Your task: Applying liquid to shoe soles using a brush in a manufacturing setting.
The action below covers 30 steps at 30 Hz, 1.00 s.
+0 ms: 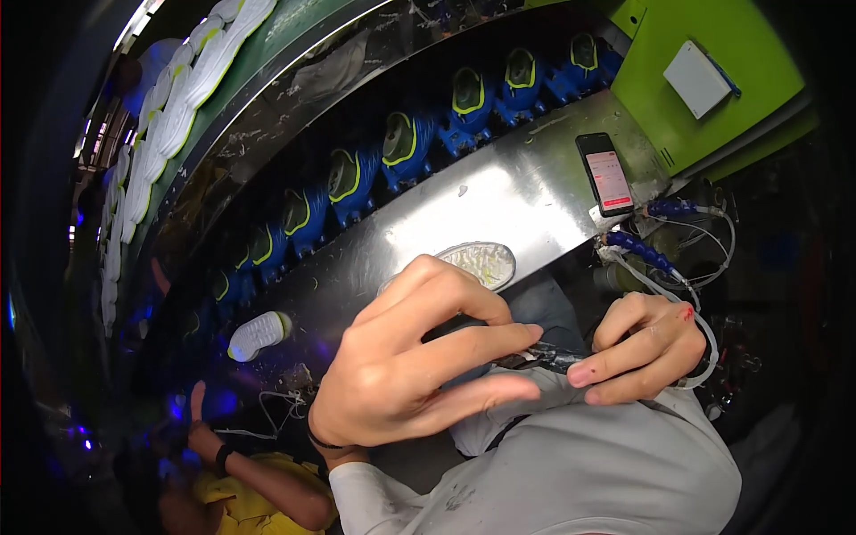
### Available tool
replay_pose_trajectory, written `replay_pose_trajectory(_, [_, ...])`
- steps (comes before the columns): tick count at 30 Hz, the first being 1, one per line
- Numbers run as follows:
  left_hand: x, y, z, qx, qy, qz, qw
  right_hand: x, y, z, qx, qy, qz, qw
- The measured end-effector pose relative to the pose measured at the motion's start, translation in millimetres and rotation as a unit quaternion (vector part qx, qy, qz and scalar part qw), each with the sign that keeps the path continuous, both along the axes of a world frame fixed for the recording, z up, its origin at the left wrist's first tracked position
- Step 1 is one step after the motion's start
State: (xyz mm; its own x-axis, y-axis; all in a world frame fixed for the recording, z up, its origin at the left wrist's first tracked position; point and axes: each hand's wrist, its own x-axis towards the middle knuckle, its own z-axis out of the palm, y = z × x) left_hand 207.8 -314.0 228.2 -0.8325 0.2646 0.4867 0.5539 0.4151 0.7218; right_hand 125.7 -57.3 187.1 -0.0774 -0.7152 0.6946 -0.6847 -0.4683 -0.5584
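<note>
Clamps the right end of a dark object (555, 358) between the bent fingers of the right hand (649, 346), out in front of the near edge of the worktop (530, 192). Holds the left hand (410, 352) at the object's other end, with thumb and fingertips apart; cannot tell whether gripping or merely touching there. Has a white sole (490, 263) lying on the worktop by that near edge, partly hidden behind the left hand. Has a second sole (257, 337) toward the worktop's left end, well apart from the first. Faces lime-rimmed blue shoes (413, 150), lined up along the far edge. Has a lit phone (611, 178) at the right end, near two blue handles (644, 251) on pale hoses (729, 245). Has a green panel (753, 80) beyond that end, with a white box (697, 78) on it.
</note>
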Motion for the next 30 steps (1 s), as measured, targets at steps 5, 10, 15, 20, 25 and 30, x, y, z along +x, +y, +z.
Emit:
replay_pose_trajectory(5, [11.1,-1.5,-17.4,-0.061,0.035,0.041,0.997,8.4,-11.6,1.6,0.014,0.014,-0.019,1.000])
replay_pose_trajectory(10, [15.9,0.6,-35.6,-0.056,0.078,0.053,0.994,14.9,-15.0,-4.9,0.037,0.026,-0.036,0.998])
replay_pose_trajectory(15, [24.4,-3.3,-56.8,-0.021,0.062,0.077,0.995,21.2,-18.0,-9.5,0.070,0.012,-0.033,0.997])
replay_pose_trajectory(20, [23.8,-54.7,-72.8,0.093,0.046,0.344,0.933,22.0,-4.1,-18.1,0.104,-0.004,0.011,0.994])
replay_pose_trajectory(25, [46.3,-69.6,-168.0,-0.052,-0.078,0.272,0.958,22.5,-13.7,-26.0,0.066,-0.044,-0.058,0.995])
replay_pose_trajectory(30, [60.5,-64.6,-253.1,-0.075,-0.211,0.468,0.855,27.4,-24.5,-37.7,0.075,-0.103,-0.103,0.986])
